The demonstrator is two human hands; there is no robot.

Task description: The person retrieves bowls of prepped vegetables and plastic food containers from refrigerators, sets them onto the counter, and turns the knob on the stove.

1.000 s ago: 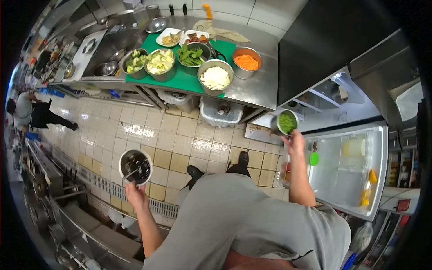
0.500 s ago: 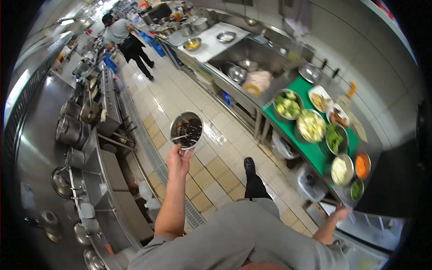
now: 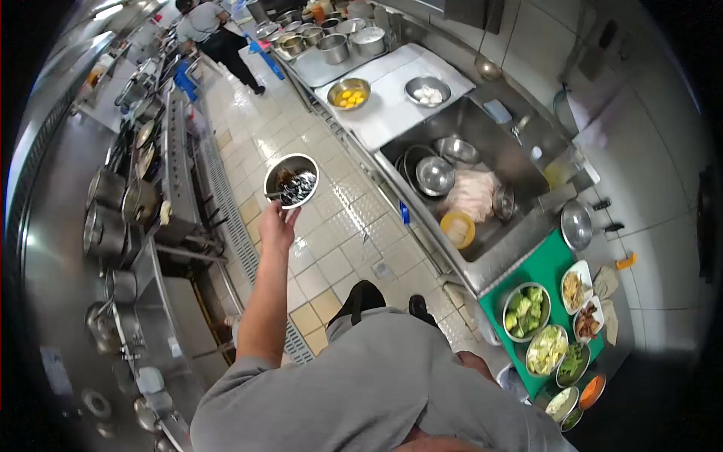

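Observation:
My left hand [image 3: 277, 226] is closed on the near rim of a round metal bowl [image 3: 295, 160], held out over the tiled floor. Glossy dark sauce [image 3: 298, 185] lies in the bowl, and a short utensil handle [image 3: 273, 195], perhaps a spoon's, crosses the rim by my fingers. On the right, past my grey shirt, only a patch of skin of my right arm or hand [image 3: 478, 367] shows; its fingers are hidden. Nearest that side is a green board [image 3: 493, 300] bearing bowls of broccoli [image 3: 527, 311], cut pale vegetables [image 3: 547, 351] and leafy greens [image 3: 574, 363].
A sink [image 3: 410, 143] on the right holds metal bowls, pale meat [image 3: 471, 190] and a yellow-rimmed container [image 3: 457, 229]. Bowls of egg yolks [image 3: 349, 96] and white pieces [image 3: 429, 96] stand beyond it. Stoves with pots [image 3: 105, 230] line the left. A person [image 3: 215, 38] is farther down the aisle.
I have moved forward along the aisle; the sink and counter are nearer. The bowl stays in my left hand. My right arm, earlier stretched toward the lower right, has drawn in beside my body.

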